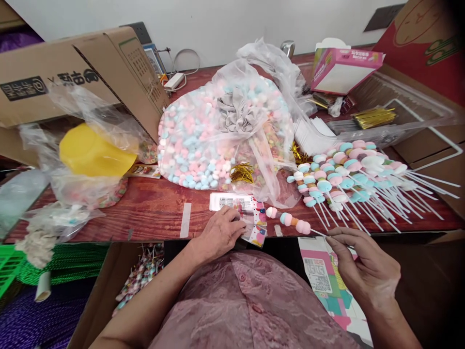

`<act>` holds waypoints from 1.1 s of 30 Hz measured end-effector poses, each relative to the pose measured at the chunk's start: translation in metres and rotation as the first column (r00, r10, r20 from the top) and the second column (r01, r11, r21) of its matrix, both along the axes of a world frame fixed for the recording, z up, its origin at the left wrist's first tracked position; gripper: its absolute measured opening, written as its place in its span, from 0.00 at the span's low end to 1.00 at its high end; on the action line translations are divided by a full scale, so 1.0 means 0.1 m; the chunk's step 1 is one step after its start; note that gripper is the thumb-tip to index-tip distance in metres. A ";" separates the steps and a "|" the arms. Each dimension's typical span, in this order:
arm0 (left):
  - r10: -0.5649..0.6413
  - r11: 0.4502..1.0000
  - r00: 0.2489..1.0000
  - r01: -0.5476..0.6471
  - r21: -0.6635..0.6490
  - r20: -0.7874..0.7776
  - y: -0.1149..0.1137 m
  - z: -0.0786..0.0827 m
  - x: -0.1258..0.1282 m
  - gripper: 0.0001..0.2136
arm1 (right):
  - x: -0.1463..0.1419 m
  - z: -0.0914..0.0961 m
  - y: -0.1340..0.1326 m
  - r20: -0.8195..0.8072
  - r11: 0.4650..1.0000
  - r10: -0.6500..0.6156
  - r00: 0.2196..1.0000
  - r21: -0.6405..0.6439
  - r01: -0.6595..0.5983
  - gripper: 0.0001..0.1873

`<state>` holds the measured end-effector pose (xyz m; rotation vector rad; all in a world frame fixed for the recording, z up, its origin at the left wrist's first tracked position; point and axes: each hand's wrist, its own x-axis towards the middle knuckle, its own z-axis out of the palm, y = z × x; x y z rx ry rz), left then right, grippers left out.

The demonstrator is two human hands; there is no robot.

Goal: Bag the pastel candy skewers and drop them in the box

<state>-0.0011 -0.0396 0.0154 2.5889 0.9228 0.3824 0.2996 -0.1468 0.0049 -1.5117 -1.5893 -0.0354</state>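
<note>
My right hand [363, 264] pinches the white stick of a marshmallow skewer [288, 219], which points left over the table edge with pink, blue and white pieces on it. Resting on a small stack of printed clear wrapper bags [250, 213] at the front edge, my left hand [220, 232] has its fingers curled on the top bag. A big clear bag of pastel marshmallows [203, 140] lies just behind the wrappers. Finished skewers [348, 174] lie piled to the right.
A red-brown wooden table [152, 208] carries a yellow cup in plastic [92, 152], an open cardboard box [72, 72], a pink box [345, 68] and gold twist ties [374, 116]. Below the left front edge stands a carton of wrapped skewers [140, 276].
</note>
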 end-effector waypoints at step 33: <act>0.189 0.970 0.900 -0.109 0.218 -0.393 0.15 0.02 0.09 0.10 | -0.22 -0.26 0.16 -0.663 0.992 -0.097 0.742 -0.124 0.018 0.08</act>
